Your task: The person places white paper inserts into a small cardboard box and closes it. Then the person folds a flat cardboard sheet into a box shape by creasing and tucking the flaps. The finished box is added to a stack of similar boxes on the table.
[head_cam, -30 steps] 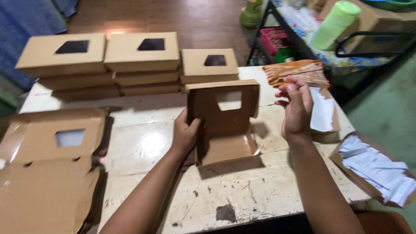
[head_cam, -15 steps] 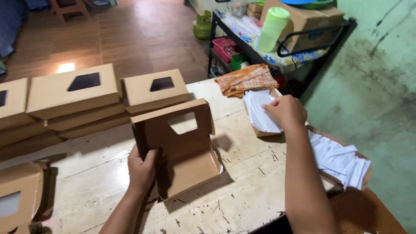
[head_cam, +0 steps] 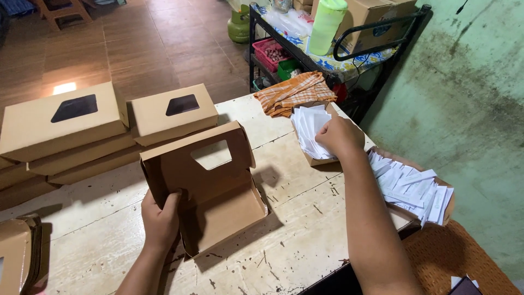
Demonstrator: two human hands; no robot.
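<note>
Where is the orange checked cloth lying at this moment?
In the head view, the orange checked cloth lies crumpled at the white table's far right corner, just beyond the small cardboard tray of white paper slips that the right hand reaches into.

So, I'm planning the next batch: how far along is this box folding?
Done: closed brown cardboard window boxes stacked at the back. In hand: the left hand holds an open brown window box; the right hand reaches into white paper slips. Left: flat unfolded blanks.
</note>
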